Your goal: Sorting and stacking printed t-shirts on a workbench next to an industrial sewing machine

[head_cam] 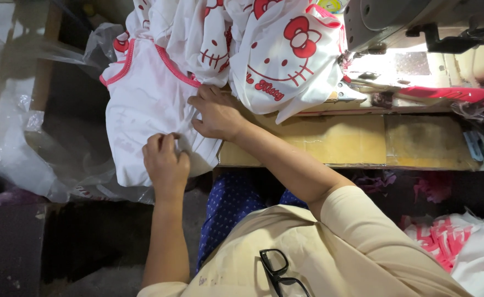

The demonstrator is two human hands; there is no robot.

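A white garment (143, 99) with pink trim hangs over the left end of the sewing table (335, 143). My left hand (166, 165) pinches a fold of this white cloth near its lower edge. Just above it, my right hand (217, 114) presses flat on the same garment at the table's edge, fingers spread. A pile of white garments (269, 49) printed with red cartoon cat faces and bows lies behind my hands, up against the sewing machine.
A grey sewing machine (396, 22) stands at the upper right above a strip of red fabric (445, 93). A clear plastic bag (27, 154) hangs at the left. More white and pink cloth (462, 242) lies at the lower right. Black glasses (280, 272) hang on my shirt.
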